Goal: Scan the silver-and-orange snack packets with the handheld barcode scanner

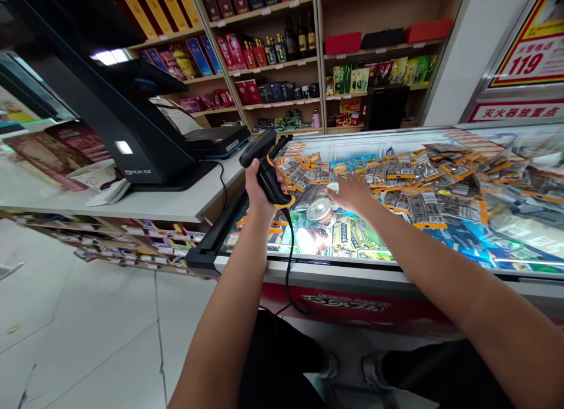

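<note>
My left hand (257, 193) is wrapped round the handle of a black and yellow barcode scanner (268, 171), its head tilted up and away from me. A black cable (289, 250) hangs from the scanner down the freezer's front. My right hand (353, 193) is stretched out with its fingers apart, over small snack packets with orange edges (400, 165) spread on top of the chest freezer (352, 269). Near its thumb, a round tub (321, 210) and a green and yellow packet (344, 235) show through the glass. Whether the fingertips touch a packet I cannot tell.
To the left a white counter (185, 197) carries a black checkout terminal (145, 138), a flat black device (220, 140) and a paper bowl (94, 173). Shelves (275, 59) with boxes and bottles stand behind. A red and white sign (531, 53) hangs at right.
</note>
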`<control>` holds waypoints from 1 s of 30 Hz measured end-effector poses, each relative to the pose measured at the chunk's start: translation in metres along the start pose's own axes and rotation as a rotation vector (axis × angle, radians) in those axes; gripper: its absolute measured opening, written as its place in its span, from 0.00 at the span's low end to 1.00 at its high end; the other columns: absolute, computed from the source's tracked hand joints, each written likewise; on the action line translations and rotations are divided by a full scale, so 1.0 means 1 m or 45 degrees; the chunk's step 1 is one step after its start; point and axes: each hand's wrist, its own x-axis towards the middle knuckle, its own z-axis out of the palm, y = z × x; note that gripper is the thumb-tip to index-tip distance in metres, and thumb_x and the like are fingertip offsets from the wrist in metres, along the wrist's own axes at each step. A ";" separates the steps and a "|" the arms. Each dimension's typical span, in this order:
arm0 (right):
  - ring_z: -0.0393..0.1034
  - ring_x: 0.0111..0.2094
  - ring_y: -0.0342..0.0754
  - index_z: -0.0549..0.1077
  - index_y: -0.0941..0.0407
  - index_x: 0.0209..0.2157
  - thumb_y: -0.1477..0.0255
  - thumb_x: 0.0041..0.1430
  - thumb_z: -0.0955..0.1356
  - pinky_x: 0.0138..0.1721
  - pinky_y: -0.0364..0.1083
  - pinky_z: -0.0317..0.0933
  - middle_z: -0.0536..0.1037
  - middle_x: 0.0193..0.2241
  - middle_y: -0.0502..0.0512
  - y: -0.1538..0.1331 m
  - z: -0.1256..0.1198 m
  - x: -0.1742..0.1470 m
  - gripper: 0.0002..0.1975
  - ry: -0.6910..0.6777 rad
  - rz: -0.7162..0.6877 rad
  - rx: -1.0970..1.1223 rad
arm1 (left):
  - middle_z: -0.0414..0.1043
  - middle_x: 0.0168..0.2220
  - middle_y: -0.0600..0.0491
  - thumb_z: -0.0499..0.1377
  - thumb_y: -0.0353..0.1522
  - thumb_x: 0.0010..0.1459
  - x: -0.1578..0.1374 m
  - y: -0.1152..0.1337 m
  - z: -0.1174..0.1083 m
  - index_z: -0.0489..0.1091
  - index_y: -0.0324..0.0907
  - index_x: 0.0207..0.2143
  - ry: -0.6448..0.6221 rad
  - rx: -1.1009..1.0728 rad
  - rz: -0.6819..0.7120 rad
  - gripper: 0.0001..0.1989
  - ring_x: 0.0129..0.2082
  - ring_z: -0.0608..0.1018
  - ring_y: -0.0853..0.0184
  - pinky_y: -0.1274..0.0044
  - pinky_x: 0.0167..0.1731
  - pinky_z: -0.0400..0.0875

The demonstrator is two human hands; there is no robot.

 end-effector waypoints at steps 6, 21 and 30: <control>0.52 0.67 0.67 0.59 0.61 0.68 0.50 0.68 0.53 0.64 0.62 0.48 0.58 0.68 0.67 0.043 -0.001 0.013 0.38 0.044 0.063 -0.138 | 0.64 0.18 0.56 0.52 0.52 0.61 -0.003 0.000 0.005 0.68 0.42 0.29 0.000 0.024 -0.050 0.23 0.14 0.68 0.73 0.81 0.13 0.64; 0.55 0.66 0.68 0.60 0.59 0.68 0.44 0.66 0.53 0.63 0.66 0.45 0.61 0.67 0.69 0.097 -0.008 0.023 0.42 0.083 0.158 -0.044 | 0.65 0.19 0.58 0.54 0.54 0.58 0.001 0.000 0.000 0.68 0.42 0.31 0.004 0.062 -0.094 0.24 0.14 0.70 0.73 0.81 0.15 0.64; 0.64 0.60 0.70 0.66 0.60 0.62 0.48 0.64 0.61 0.57 0.64 0.57 0.71 0.58 0.73 0.044 -0.025 0.018 0.37 0.120 0.127 0.163 | 0.67 0.19 0.57 0.56 0.53 0.57 0.003 -0.005 -0.004 0.68 0.42 0.34 -0.046 0.035 -0.080 0.23 0.14 0.70 0.73 0.80 0.15 0.64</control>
